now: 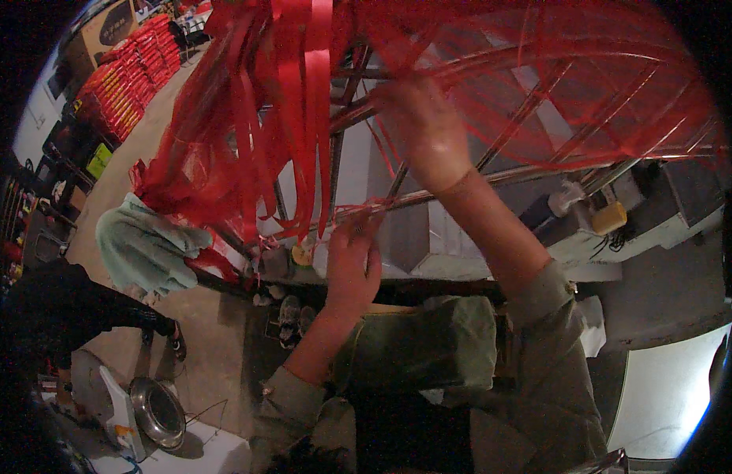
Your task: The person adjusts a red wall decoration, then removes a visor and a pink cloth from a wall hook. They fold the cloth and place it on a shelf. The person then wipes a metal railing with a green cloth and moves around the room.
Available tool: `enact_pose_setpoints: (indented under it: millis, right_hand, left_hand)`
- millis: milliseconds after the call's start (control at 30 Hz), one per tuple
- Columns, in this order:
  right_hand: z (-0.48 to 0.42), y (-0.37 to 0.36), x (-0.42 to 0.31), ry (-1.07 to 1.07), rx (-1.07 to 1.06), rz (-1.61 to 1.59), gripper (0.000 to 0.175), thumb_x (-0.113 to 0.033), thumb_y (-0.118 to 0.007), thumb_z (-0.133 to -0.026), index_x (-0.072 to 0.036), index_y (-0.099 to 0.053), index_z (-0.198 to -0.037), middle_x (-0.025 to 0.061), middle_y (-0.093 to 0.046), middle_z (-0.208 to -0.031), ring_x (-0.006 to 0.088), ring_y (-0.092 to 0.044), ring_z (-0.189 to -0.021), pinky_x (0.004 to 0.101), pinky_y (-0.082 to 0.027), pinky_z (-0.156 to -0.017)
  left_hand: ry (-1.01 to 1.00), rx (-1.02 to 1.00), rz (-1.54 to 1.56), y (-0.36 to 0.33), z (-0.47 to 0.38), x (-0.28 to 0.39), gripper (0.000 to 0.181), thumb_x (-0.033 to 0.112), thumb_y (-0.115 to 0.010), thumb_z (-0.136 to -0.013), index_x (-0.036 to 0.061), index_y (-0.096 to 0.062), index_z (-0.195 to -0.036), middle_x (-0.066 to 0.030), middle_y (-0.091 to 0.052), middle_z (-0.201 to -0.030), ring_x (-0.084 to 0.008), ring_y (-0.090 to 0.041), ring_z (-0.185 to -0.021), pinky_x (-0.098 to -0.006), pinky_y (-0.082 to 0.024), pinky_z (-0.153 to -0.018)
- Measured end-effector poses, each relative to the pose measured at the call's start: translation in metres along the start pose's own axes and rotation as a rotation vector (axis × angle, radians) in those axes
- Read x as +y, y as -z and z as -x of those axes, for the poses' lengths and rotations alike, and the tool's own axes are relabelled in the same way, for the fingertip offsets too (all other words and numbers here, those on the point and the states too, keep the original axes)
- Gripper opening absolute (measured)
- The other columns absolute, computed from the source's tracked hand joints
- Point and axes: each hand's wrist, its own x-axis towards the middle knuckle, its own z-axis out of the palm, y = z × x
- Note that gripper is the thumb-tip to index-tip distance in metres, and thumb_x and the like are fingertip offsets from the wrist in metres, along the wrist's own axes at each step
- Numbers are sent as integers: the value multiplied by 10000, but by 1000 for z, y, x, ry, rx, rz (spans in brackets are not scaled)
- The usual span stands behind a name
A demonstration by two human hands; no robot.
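Observation:
Before me stands a frame of shiny metal tubes (508, 172), draped with sheer red mesh fabric (585, 106). My left hand (351, 258) reaches up to the lower tube, its fingertips drawn together on a thin red ribbon (372, 204) wound there. Higher and to the right, my right hand (428, 139) is at the upper tube beside the mesh. Motion blurs its fingers, so what they hold is unclear. Wide glossy red ribbons (307, 118) hang in a bunch left of both hands. Red mesh gathers below them on the left.
A pale green cloth (147, 243) hangs at the frame's left end. Behind the frame are a yellow-lidded container (609, 218) and white surfaces. A dark green covered box (419, 343) lies below my arms. At left are stacked red packages (129, 83), a person's leg (123, 314) and a round metal basin (159, 412).

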Motion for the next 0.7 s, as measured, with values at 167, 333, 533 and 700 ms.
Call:
enact_pose_setpoints:
  millis: [167,333,533,700]
  right_hand:
    - [14,-44,-34,168,-101,-66,297,-107,-599,-703,-41,-658,-987,83,-609,-1038,296,-555,-1044,399,-501,-866]
    - [128,-1,-24,-137,-206,-179,251,-94,-593,-722,-43,-656,-959,95,-608,-1016,307,-558,-1005,424,-493,-856]
    - [244,54,2,-536,-617,5,167,-69,-561,-763,-63,-648,-905,113,-601,-991,320,-559,-998,415,-479,-861]
    - [255,12,43,-492,-477,230,165,-72,-549,-773,-73,-649,-904,127,-606,-1009,339,-559,-1032,411,-493,-855]
  left_hand:
    - [-42,123,58,1,-13,3,400,-52,-542,-805,24,-613,-1191,-170,-563,-1195,-346,-559,-1066,-392,-437,-942]
    - [-89,42,67,-9,5,-3,309,-41,-552,-822,17,-630,-1116,-155,-612,-1110,-332,-568,-1057,-394,-442,-928]
    - [-51,-268,187,-43,27,3,321,-37,-546,-813,18,-634,-1116,-155,-610,-1167,-356,-559,-1089,-419,-444,-938]
    - [-238,-394,-89,-87,32,13,381,-32,-543,-796,19,-612,-1167,-158,-577,-1243,-376,-534,-1142,-481,-413,-998]
